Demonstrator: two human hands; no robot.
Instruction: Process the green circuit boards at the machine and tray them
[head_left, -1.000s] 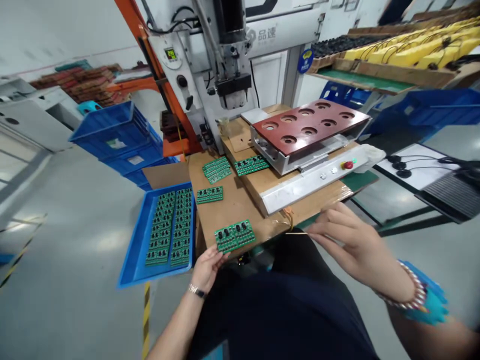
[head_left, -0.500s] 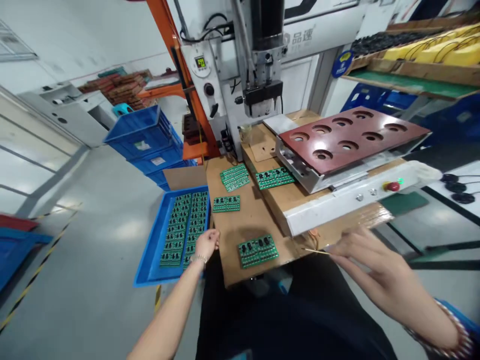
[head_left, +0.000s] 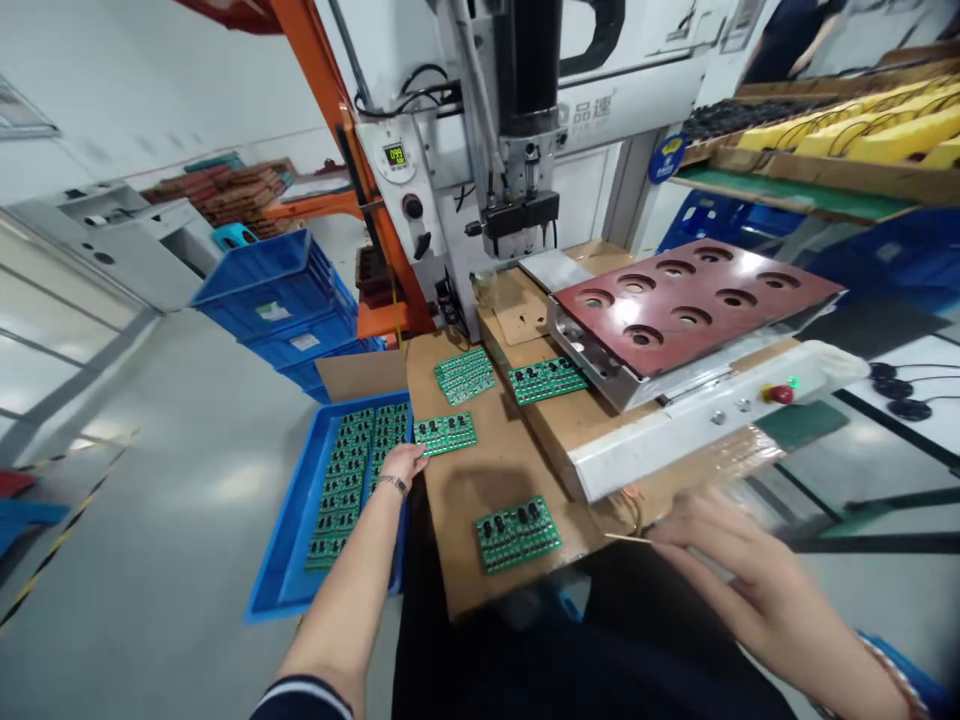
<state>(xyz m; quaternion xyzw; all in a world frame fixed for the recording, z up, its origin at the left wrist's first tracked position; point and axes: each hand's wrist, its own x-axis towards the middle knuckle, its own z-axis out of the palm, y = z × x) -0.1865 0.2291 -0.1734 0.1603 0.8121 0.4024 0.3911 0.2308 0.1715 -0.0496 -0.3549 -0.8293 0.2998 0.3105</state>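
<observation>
My left hand [head_left: 403, 464] pinches the near left corner of a green circuit board [head_left: 445, 434] with black components, at the bench's left edge. My right hand [head_left: 720, 545], blurred by motion, is closed on a thin pale stick [head_left: 627, 538] pointing left over the bench's front edge. Near the front of the bench lies another circuit board [head_left: 517, 534] with black round parts upright on it. Farther back are several stacked bare-looking boards [head_left: 465, 376]. One more populated board [head_left: 548, 380] rests on the raised platform, beside the red-brown fixture plate [head_left: 697, 300] with round recesses.
Left of the bench, a blue tray [head_left: 279, 560] holds rows of boards; stacked blue crates [head_left: 259, 290] stand behind it. A machine head [head_left: 519, 212] hangs over the back. The platform's white front panel [head_left: 675, 425] carries a red button [head_left: 781, 395]. A person [head_left: 795, 40] stands at far right.
My left hand has moved from beside the bench edge up to the populated board and taken its corner. The right hand still holds the stick. The view has shifted slightly.
</observation>
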